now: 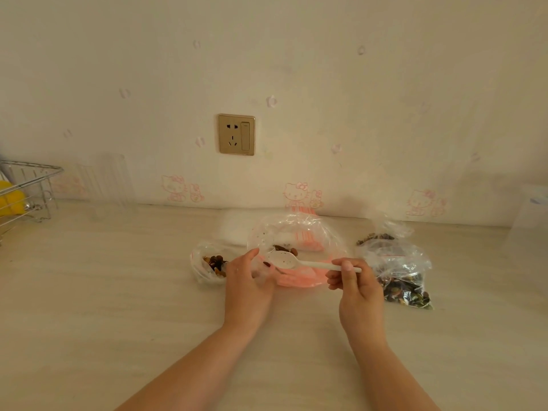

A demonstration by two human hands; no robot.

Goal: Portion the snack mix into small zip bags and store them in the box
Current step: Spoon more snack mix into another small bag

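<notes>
Crosswise, white spoon (292,261), bowl leftward, handle in right hand (354,281).

Colours on the pale wood-grain counter (118,292)

White spoon (284,260) is showing dark speckles; clear bag (296,232) is showing pink-red stripes, lying over a pink patch. Snack mix (406,290) is reading brown and dark. Cream wall (355,84) is carrying pink cartoon-cat prints; socket plate (236,134) is gold; yellow items are sitting in the chrome rack (26,185).
</notes>
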